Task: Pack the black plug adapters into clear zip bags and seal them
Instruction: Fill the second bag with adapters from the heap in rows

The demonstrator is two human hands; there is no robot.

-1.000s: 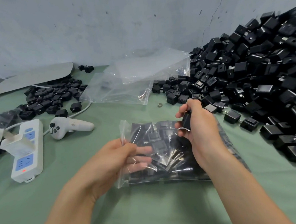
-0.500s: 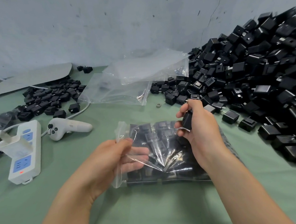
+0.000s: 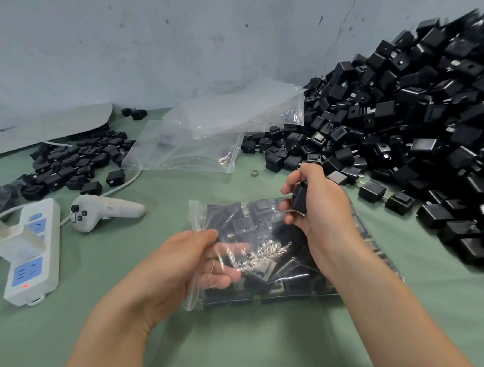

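The left hand (image 3: 180,261) pinched the zip bag (image 3: 268,266) mouth open at nine o'clock. The right hand (image 3: 318,204) clamped one plug adapter (image 3: 300,199), still loading; next it likely needed slipping inside.

The table (image 3: 107,319) is covered in green cloth. A filled bag (image 3: 269,281) of black adapters lies on it near the middle. Right of the bag a big heap (image 3: 415,121) of adapters rises against the wall. Behind the bag lie empty bags (image 3: 204,140), with a small ring (image 3: 253,173) just in front of them. Left of the bag rest a white controller (image 3: 106,213) and, farther left, a white power strip (image 3: 31,253). Behind those lies a small pile (image 3: 75,162) of adapters, with a grey sheet (image 3: 47,130) beyond it.
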